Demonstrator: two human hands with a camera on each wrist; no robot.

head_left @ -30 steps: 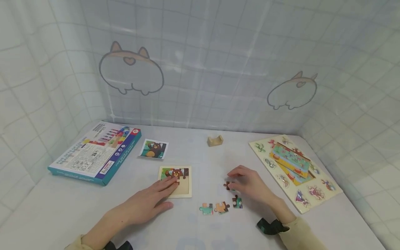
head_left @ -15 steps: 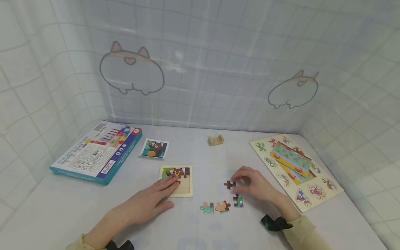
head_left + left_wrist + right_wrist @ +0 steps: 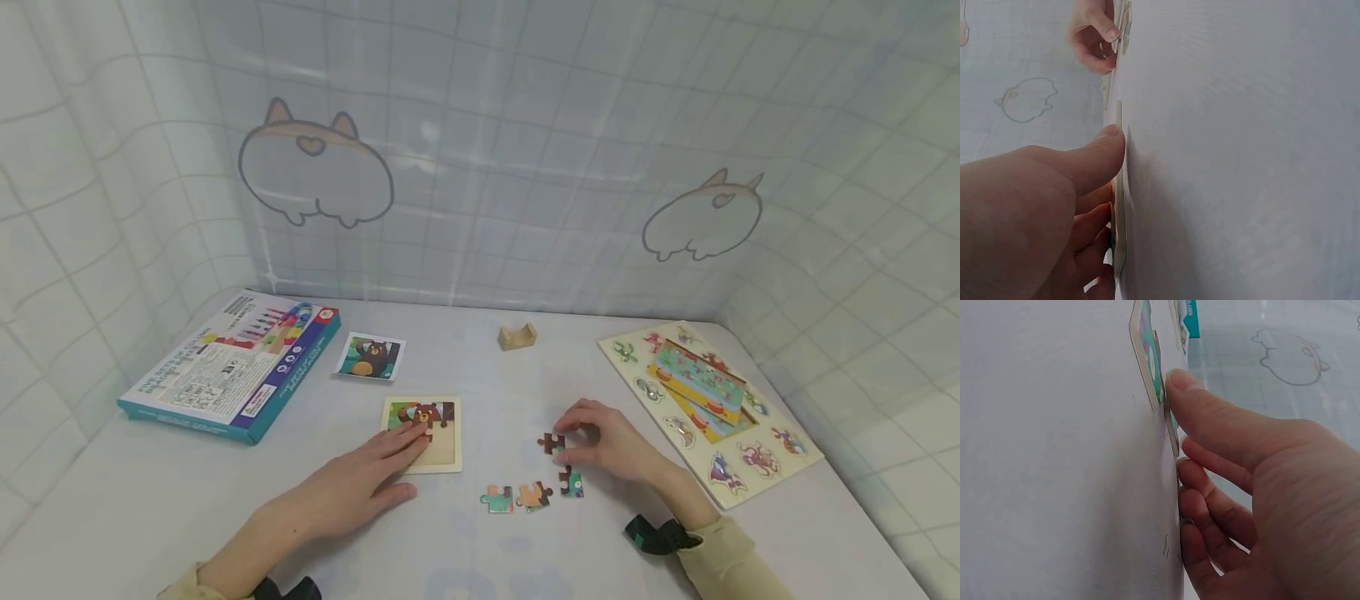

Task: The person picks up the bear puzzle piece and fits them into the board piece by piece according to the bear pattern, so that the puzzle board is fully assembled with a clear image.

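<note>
In the head view my left hand (image 3: 367, 479) lies with fairly straight fingers across a small wooden puzzle tray (image 3: 447, 468). A bear picture fills its upper part; bare wood shows lower down. The left wrist view has the thumb along the tray's edge (image 3: 1120, 219). To the right, my right hand (image 3: 607, 442) holds a dark brown puzzle piece (image 3: 551, 442) lying at the table surface, thumb at its near edge and index finger at its far edge. Just below lie a dark and green piece (image 3: 572, 482), an orange and brown piece (image 3: 535, 496) and a turquoise piece (image 3: 497, 499).
A bear picture card (image 3: 371, 357) lies behind the tray, with a flat colourful box (image 3: 232, 367) to its left. A small wooden block with a curved notch (image 3: 517, 336) stands at the back. At right, a board with animal pictures (image 3: 681, 429) carries colourful cards (image 3: 697, 379).
Over the last second my right hand has shifted slightly right, so more of the dark brown piece shows. My left hand stays on the tray.
</note>
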